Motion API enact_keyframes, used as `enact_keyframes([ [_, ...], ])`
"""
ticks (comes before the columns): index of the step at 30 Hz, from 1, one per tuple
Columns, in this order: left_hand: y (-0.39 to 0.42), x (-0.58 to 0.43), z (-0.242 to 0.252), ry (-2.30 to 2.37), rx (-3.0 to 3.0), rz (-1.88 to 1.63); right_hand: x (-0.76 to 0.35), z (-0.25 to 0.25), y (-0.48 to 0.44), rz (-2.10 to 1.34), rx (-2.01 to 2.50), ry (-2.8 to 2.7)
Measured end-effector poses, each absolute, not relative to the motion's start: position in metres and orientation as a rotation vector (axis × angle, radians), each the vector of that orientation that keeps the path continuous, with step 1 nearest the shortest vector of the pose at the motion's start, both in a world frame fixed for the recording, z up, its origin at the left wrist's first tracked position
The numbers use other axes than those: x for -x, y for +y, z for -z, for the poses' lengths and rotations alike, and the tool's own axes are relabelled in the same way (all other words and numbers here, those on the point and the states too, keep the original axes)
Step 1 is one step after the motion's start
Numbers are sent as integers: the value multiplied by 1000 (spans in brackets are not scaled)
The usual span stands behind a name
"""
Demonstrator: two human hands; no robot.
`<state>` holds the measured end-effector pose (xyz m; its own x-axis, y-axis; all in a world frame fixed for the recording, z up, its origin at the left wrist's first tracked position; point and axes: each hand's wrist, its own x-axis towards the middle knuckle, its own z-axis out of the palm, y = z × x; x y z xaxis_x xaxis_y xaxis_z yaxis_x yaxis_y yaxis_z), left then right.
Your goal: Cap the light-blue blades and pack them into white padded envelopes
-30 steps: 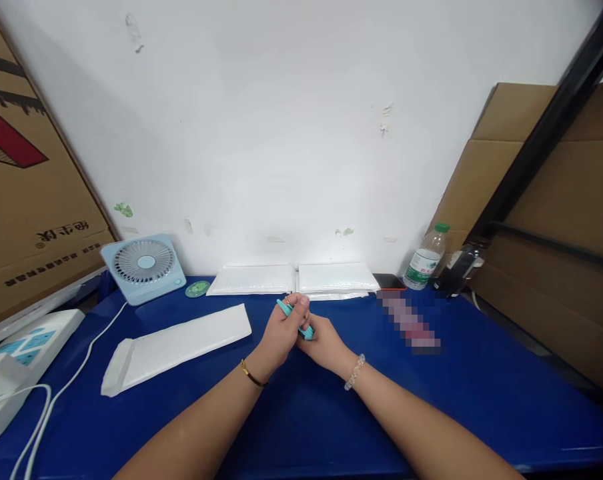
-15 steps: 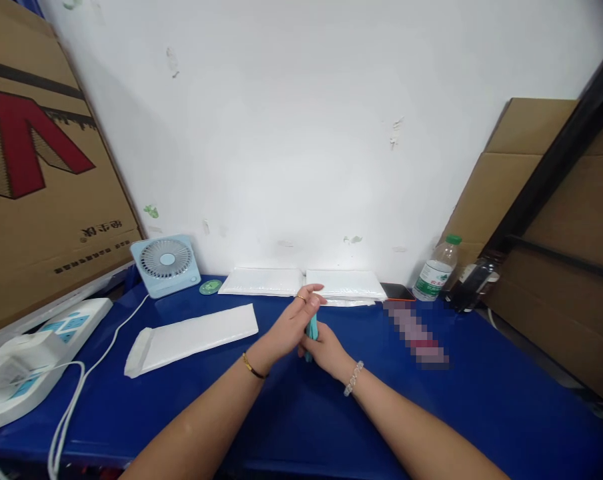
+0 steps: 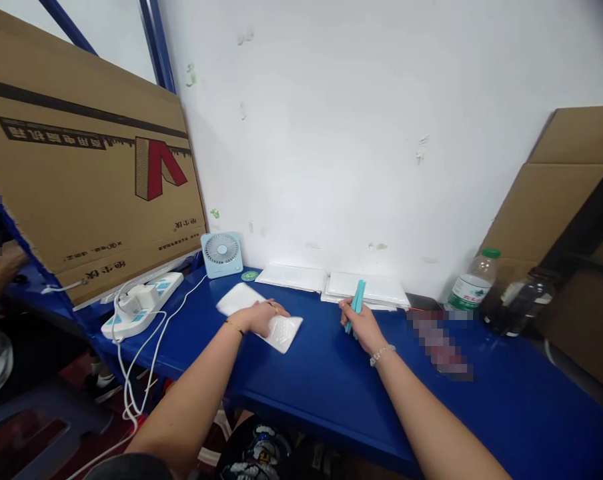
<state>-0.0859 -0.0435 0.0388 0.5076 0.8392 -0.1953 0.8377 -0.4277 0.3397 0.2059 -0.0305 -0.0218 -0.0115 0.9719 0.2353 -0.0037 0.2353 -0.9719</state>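
Observation:
My left hand (image 3: 262,319) is over a white padded envelope (image 3: 285,332) on the blue table, fingers bent around its middle, which they partly hide. The envelope lies aslant, its near right end showing a bubbly texture. In my right hand (image 3: 364,325) is a slim turquoise object (image 3: 357,300) made of narrow strips pressed together. It points upward and is tilted slightly right; its exact kind cannot be made out. My right fingers are closed around its lower half, above the table.
Stacked white envelopes (image 3: 366,287) and another envelope pile (image 3: 291,277) lie along the wall. A small blue fan (image 3: 223,253), a green disc (image 3: 249,275) and a power strip (image 3: 164,293) with cables are leftward. A water bottle (image 3: 471,283) and a dark bottle (image 3: 519,303) stand rightward.
My hands have parted. The left has moved left onto the single envelope, which is turned and shifted; the right keeps the turquoise object. The view has swung left.

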Motion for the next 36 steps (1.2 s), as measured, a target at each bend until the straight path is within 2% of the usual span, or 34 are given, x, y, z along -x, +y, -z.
enact_keyframes([
  [3,-71,51,-40,1068,-2364,-45,-219,22,-26,-979,1078,-1270],
  [5,-88,36,-37,1053,-2334,-202,-223,21,-27,-910,1146,-1315],
  [8,-103,21,-21,1605,-2225,-495,-226,13,-32,-649,1324,-1613],
  [11,-103,15,0,1895,-2143,-424,-230,2,-38,-252,1454,-2065],
  [17,-80,22,4,1773,-2237,-353,-250,-4,-37,298,1649,-2464],
  [28,-71,31,-4,1694,-2444,-572,-245,-12,-43,523,1669,-2513],
  [32,-74,34,-8,1498,-2361,-772,-246,-38,-56,724,1589,-2535],
  [36,-74,18,-11,1240,-2168,-1069,-227,-92,-69,1028,1306,-2556],
])
